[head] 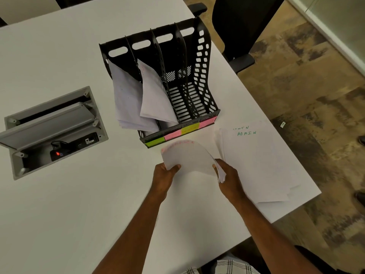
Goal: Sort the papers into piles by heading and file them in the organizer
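A black four-slot organizer (203,62) stands on the white table, with green, pink, yellow and pink sticky labels along its front. Paper stacks lean out of its two left slots (130,99); the two right slots hold nothing. Both hands grip a bowed stack of papers with a red heading (187,155) just in front of the organizer: my left hand (166,173) holds its left edge, my right hand (227,173) its right edge. To the right lies a pile of papers headed ADMIN in green (256,159), flat on the table.
An open grey cable box (49,123) with a plugged-in device is sunk into the table (59,204) at the left. Black office chairs (237,22) stand beyond the table's far right edge. The table's right edge runs close past the ADMIN pile.
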A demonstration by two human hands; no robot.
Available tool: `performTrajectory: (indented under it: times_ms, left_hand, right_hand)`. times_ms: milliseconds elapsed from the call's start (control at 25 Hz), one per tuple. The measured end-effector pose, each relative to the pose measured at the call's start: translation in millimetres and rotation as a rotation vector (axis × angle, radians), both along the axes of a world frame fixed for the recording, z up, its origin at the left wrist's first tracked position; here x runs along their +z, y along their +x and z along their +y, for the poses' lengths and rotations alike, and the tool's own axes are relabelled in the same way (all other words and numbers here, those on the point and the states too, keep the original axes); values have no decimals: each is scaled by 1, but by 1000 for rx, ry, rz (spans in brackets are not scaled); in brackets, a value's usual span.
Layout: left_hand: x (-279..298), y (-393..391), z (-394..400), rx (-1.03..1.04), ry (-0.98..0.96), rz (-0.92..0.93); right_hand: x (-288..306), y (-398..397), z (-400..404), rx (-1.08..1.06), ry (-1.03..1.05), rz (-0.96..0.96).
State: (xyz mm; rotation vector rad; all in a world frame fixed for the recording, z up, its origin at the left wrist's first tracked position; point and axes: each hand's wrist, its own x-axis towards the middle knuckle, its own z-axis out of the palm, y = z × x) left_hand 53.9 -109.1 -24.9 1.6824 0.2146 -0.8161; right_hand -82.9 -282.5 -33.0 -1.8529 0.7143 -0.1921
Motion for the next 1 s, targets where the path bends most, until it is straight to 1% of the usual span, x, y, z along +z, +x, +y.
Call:
performTrajectory:
  times_ms: [80,120,160,240,320,360,440,480,520,600,680,800,880,1000]
  left_hand:
    - [-3,5,1,23,15,-2]
    - [-3,10,2,33,-3,-17]
    - [-1,17,4,48,-16,-47]
    - [5,31,6,99,21,-154]
    - [14,46,6,141,119,-340]
    - [19,51,5,116,158,-474]
    - [23,60,-1,-51,248,-774]
    - [23,63,-5,-158,310,-886]
    - [21,65,-9,-257,373,-947]
    - [15,66,-15,-419,495,-952]
    - [7,63,-16,-537,599,-928]
    - [-6,58,-13,-593,665,-933]
    - [-11,56,-13,-594,677,-948]
    - [-14,57,-12,-590,679,-948]
  right_hand:
    - [-3,-1,-8,28,-32,57]
    - [0,1,-12,3,-37,72]
    - [4,5,-17,-46,-27,40]
    - [22,15,-25,-230,17,-41]
    - [53,34,-30,-449,46,-192]
    - [67,46,-32,-528,41,-288]
    - [91,76,-35,-588,29,-411]
    - [100,94,-34,-598,29,-434]
    - [101,111,-34,-603,19,-443]
    - [97,145,-31,-617,8,-444]
    - [92,175,-26,-605,-19,-441]
    - [77,207,-20,-544,-95,-452]
    - [57,221,-20,-439,-185,-359]
    - [22,225,-13,-216,-302,-155]
